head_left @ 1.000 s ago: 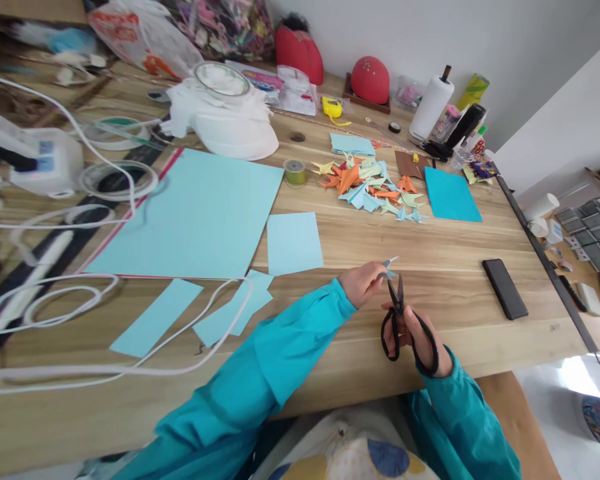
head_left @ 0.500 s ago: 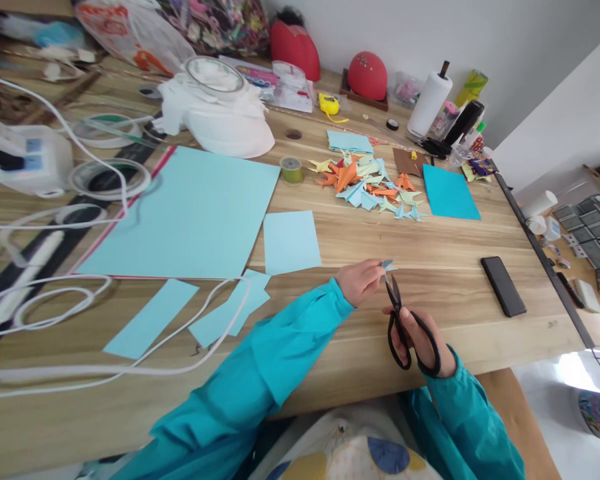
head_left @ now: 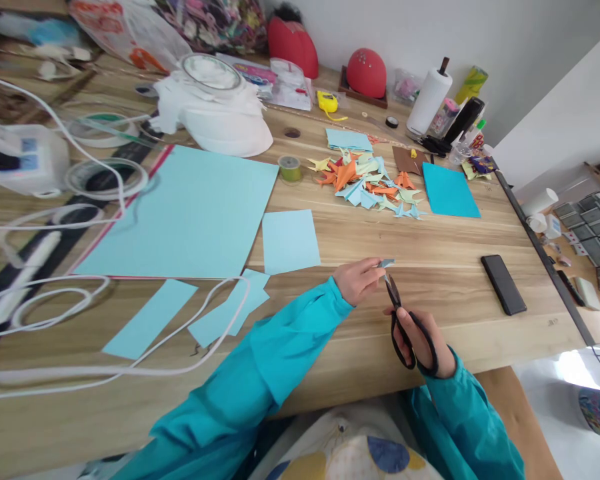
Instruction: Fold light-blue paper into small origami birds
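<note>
Pinched in my left hand (head_left: pixel 359 281) is a small folded piece of light blue paper (head_left: pixel 387 263), its tip showing past the fingers. My right hand (head_left: pixel 425 337) grips black-handled scissors (head_left: pixel 394 297), thumb and fingers in the loops. The blades point up toward the folded paper, and the tips are right by my left fingertips; whether they touch the paper I cannot tell. To the left lies a light blue square sheet (head_left: pixel 291 241). Beyond my hands is a pile of folded paper cranes (head_left: pixel 365 183) in orange, blue, green and yellow.
A large blue sheet (head_left: pixel 190 213) and cut strips (head_left: pixel 150 319) lie left, crossed by a white cable (head_left: pixel 200 360). A phone (head_left: pixel 503 285) lies on the right. A bright blue paper stack (head_left: pixel 451 190), thread spool (head_left: pixel 291 169) and yellow tape measure (head_left: pixel 327 102) lie farther back.
The scissor blades look closer together than before, and the right hand has turned slightly. The folded paper has tilted a little in my left fingers. Everything else on the table stays put.
</note>
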